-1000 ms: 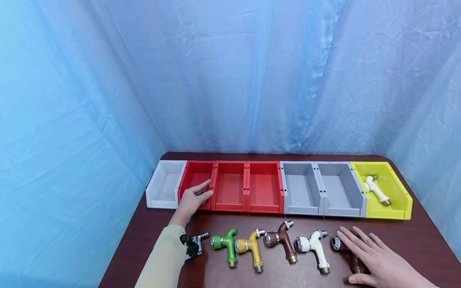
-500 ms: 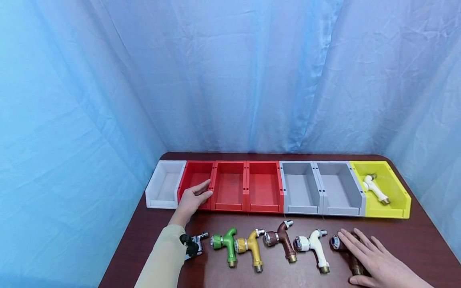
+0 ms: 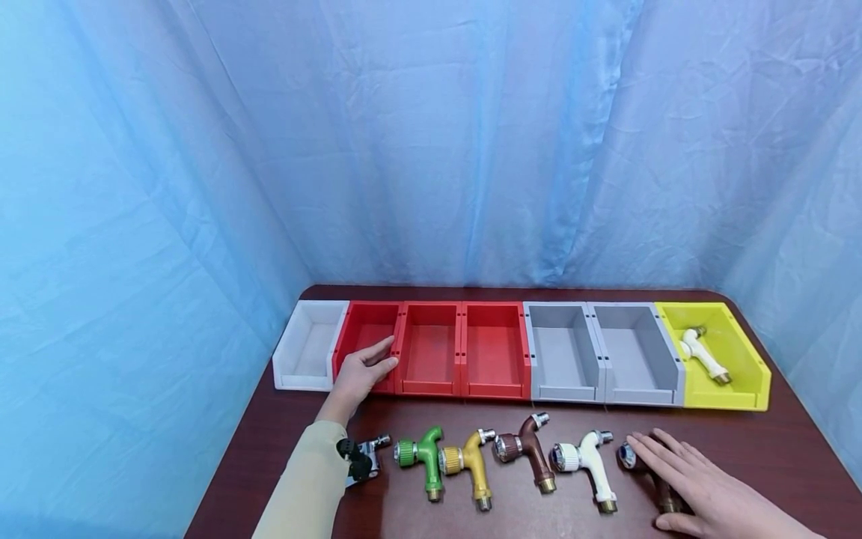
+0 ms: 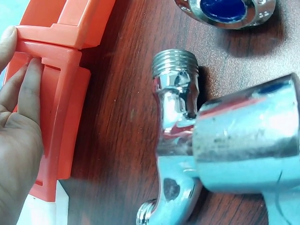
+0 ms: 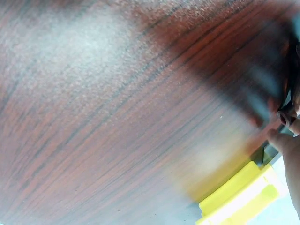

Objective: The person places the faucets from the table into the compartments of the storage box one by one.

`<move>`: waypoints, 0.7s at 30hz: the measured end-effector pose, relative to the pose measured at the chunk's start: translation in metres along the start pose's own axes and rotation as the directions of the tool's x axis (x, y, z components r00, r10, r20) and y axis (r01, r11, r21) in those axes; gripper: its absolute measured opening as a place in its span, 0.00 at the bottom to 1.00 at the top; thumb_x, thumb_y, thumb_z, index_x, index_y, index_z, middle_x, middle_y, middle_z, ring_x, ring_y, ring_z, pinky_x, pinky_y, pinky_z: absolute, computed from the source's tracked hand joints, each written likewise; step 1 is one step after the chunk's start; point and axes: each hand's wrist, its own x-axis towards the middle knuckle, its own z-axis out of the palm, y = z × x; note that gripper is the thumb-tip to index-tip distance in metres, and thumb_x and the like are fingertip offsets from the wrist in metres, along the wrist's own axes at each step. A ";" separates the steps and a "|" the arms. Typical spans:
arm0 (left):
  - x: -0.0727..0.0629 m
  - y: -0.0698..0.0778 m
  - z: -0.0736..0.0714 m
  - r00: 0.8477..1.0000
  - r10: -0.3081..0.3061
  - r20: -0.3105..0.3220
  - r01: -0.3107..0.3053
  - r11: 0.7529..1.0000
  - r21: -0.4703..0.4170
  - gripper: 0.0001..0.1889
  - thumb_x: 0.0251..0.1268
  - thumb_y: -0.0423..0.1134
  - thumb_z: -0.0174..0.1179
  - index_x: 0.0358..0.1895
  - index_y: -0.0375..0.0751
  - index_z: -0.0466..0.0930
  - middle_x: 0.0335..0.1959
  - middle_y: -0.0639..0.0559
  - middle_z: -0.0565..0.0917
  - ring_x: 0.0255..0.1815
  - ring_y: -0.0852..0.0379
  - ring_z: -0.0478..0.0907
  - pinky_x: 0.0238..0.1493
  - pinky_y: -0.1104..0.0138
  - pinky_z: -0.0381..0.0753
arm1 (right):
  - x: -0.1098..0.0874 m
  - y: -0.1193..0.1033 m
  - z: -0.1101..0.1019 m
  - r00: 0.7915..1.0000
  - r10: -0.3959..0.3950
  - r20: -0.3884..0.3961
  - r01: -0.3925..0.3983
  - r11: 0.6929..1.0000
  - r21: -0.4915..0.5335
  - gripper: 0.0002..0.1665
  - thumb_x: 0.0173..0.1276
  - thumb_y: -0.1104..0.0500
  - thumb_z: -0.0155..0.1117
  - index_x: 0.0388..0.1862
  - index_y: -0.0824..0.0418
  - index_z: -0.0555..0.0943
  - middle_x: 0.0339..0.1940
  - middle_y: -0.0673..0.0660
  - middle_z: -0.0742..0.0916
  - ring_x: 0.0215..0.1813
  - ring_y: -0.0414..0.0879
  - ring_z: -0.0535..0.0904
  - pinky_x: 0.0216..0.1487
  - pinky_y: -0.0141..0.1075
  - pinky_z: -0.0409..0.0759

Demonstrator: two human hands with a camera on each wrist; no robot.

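My left hand (image 3: 357,378) reaches into the leftmost red bin (image 3: 367,318), thumb and index fingertips right at the wall it shares with the second red bin (image 3: 431,367). Two of its extended fingers show inside the bin in the left wrist view. Under the left forearm lies a chrome tap (image 4: 176,136), partly covered by the sleeve in the head view. My right hand (image 3: 714,490) lies with straight fingers over a dark brown tap (image 3: 629,455), hiding much of its body, the thumb at its lower end.
Green (image 3: 429,453), yellow (image 3: 476,468), brown (image 3: 534,449) and white (image 3: 592,460) taps lie in a row on the table (image 3: 417,412). Behind them stand a white bin (image 3: 303,378), a third red bin (image 3: 494,367), two grey bins and a yellow bin (image 3: 737,389) holding a white tap (image 3: 707,355).
The fingers of my right hand have drawn closer together over the dark brown tap. My left hand has stayed at the red bin.
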 end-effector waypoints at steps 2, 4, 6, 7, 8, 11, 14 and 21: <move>0.000 0.001 0.000 1.000 0.001 -0.004 -0.001 1.000 0.003 0.30 0.66 0.45 0.70 0.71 0.67 0.75 0.72 0.50 0.75 0.75 0.41 0.66 0.56 0.51 0.85 | 0.001 0.000 -0.002 1.000 0.004 0.005 -0.004 1.000 0.002 0.59 0.58 0.27 0.69 0.82 0.51 0.62 0.76 0.49 0.73 0.80 0.25 0.29 0.72 0.15 0.38; 0.000 0.001 0.000 1.000 0.002 -0.004 -0.002 1.000 0.004 0.30 0.66 0.45 0.70 0.71 0.67 0.75 0.72 0.50 0.75 0.75 0.41 0.66 0.56 0.51 0.85 | 0.001 0.000 -0.003 1.000 0.006 0.019 -0.006 1.000 0.001 0.59 0.57 0.27 0.70 0.82 0.50 0.63 0.75 0.49 0.74 0.80 0.24 0.29 0.68 0.18 0.58; -0.001 0.001 0.000 1.000 0.003 0.000 -0.003 1.000 0.002 0.31 0.66 0.45 0.70 0.72 0.64 0.75 0.72 0.50 0.75 0.75 0.41 0.65 0.56 0.50 0.85 | 0.002 0.000 -0.004 1.000 -0.002 0.028 0.002 1.000 -0.001 0.58 0.56 0.28 0.71 0.81 0.49 0.63 0.73 0.51 0.75 0.80 0.24 0.29 0.56 0.24 0.75; -0.001 0.001 0.000 1.000 0.004 0.001 -0.004 1.000 0.001 0.31 0.67 0.44 0.70 0.72 0.64 0.74 0.72 0.50 0.75 0.75 0.40 0.65 0.56 0.50 0.85 | 0.002 0.000 -0.005 1.000 -0.011 0.028 0.011 1.000 -0.005 0.59 0.56 0.28 0.72 0.81 0.49 0.63 0.72 0.52 0.76 0.80 0.25 0.29 0.50 0.29 0.80; -0.001 0.000 0.000 1.000 0.005 0.001 -0.005 1.000 0.002 0.31 0.67 0.44 0.70 0.72 0.64 0.74 0.72 0.50 0.75 0.76 0.40 0.65 0.56 0.50 0.85 | 0.003 0.001 -0.005 0.999 -0.022 0.032 0.022 1.000 -0.005 0.59 0.55 0.29 0.73 0.81 0.50 0.63 0.71 0.54 0.77 0.81 0.26 0.29 0.47 0.33 0.83; -0.001 0.001 0.000 1.000 0.003 -0.003 -0.003 1.000 0.002 0.30 0.67 0.44 0.70 0.72 0.65 0.75 0.72 0.49 0.75 0.75 0.40 0.65 0.56 0.50 0.85 | 0.004 0.003 -0.006 0.998 -0.047 0.036 0.047 0.999 -0.011 0.60 0.53 0.32 0.77 0.81 0.50 0.64 0.70 0.55 0.78 0.81 0.26 0.28 0.45 0.34 0.84; -0.001 0.001 0.000 1.000 0.004 -0.006 -0.004 1.000 0.007 0.30 0.67 0.44 0.70 0.71 0.66 0.75 0.72 0.49 0.75 0.75 0.40 0.65 0.56 0.50 0.85 | 0.005 0.005 -0.008 0.998 -0.061 0.021 0.062 0.997 -0.036 0.62 0.50 0.35 0.80 0.81 0.50 0.64 0.69 0.56 0.79 0.81 0.27 0.29 0.45 0.32 0.83; -0.002 0.001 0.000 1.000 0.011 0.000 -0.011 1.000 0.008 0.30 0.67 0.44 0.69 0.72 0.64 0.75 0.72 0.49 0.75 0.74 0.40 0.66 0.56 0.51 0.85 | 0.012 0.012 -0.017 0.990 -0.112 -0.089 0.103 0.990 -0.094 0.64 0.41 0.37 0.84 0.78 0.52 0.69 0.73 0.53 0.77 0.84 0.34 0.37 0.50 0.18 0.75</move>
